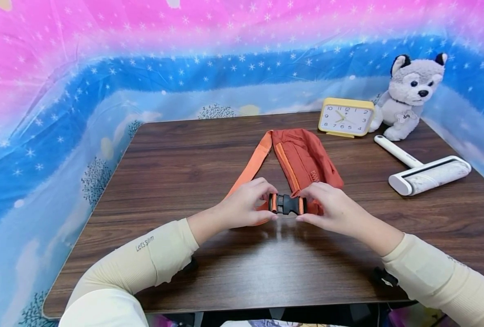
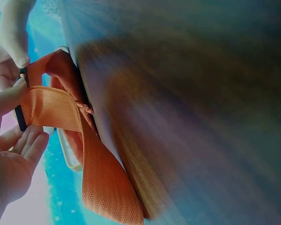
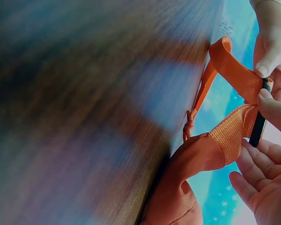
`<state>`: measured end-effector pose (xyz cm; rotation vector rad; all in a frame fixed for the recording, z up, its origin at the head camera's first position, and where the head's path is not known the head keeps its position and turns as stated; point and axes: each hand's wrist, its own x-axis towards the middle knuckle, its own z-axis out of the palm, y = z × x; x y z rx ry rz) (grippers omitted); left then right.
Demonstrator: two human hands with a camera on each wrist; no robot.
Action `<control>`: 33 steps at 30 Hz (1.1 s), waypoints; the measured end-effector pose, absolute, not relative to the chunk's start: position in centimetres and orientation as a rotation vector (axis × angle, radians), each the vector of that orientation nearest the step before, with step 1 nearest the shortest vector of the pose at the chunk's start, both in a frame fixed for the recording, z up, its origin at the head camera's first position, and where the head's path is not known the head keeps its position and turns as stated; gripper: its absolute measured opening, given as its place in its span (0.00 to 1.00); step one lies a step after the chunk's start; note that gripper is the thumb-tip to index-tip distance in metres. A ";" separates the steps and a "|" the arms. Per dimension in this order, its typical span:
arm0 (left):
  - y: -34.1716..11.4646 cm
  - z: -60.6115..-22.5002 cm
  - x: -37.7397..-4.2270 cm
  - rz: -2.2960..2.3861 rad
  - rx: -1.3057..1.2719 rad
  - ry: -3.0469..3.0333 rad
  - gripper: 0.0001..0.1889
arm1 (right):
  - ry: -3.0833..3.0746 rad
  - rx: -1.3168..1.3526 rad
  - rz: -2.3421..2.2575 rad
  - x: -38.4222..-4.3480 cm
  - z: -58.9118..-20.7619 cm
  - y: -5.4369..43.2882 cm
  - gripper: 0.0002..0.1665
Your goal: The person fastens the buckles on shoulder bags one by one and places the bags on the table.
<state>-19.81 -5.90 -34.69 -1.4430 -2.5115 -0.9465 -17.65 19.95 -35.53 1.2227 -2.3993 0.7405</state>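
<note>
A rust-red waist bag with an orange zip lies on the table. Its orange strap loops out to the left and back to a black side-release buckle. My left hand pinches the buckle's left end between thumb and fingers, while my right hand pinches its right end. The two halves of the buckle meet in line between the hands, held above the table. From the left wrist view, the strap hangs in a wide twist below the left hand. The bag's webbing runs up to the right hand's end.
The dark wood table holds a yellow alarm clock at the back right. Beside it sits a grey and white plush husky. A white lint roller lies to the right. A snowflake-patterned cloth hangs around the table.
</note>
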 end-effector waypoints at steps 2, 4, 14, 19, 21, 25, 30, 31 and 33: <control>-5.9 -34.7 -19.8 -0.943 -1.446 -2.500 0.21 | -2.399 1.226 0.729 -17.6 -35.5 19.9 0.27; -5.9 -34.7 -19.8 -0.946 -1.449 -2.494 0.21 | -2.400 1.227 0.718 -17.6 -35.5 19.9 0.27; -6.0 -34.7 -19.7 -0.953 -1.456 -2.494 0.23 | -2.376 1.233 0.699 -17.6 -35.6 19.8 0.26; -5.9 -34.8 -19.8 -0.947 -1.458 -2.488 0.23 | -2.362 1.235 0.701 -17.6 -35.6 19.8 0.26; -5.9 -34.8 -19.8 -0.948 -1.460 -2.483 0.23 | -2.367 1.230 0.700 -17.6 -35.6 19.7 0.26; -5.9 -34.7 -19.8 -0.945 -1.467 -2.473 0.22 | -2.372 1.223 0.702 -17.6 -35.5 19.7 0.26; -5.9 -34.8 -19.9 -0.937 -1.461 -2.481 0.23 | -2.359 1.236 0.711 -17.6 -35.6 19.7 0.26; -5.9 -34.8 -19.9 -0.934 -1.460 -2.484 0.23 | -2.356 1.240 0.714 -17.7 -35.6 19.7 0.25; -5.9 -34.9 -20.0 -0.930 -1.459 -2.492 0.23 | -2.352 1.245 0.718 -17.7 -35.6 19.7 0.25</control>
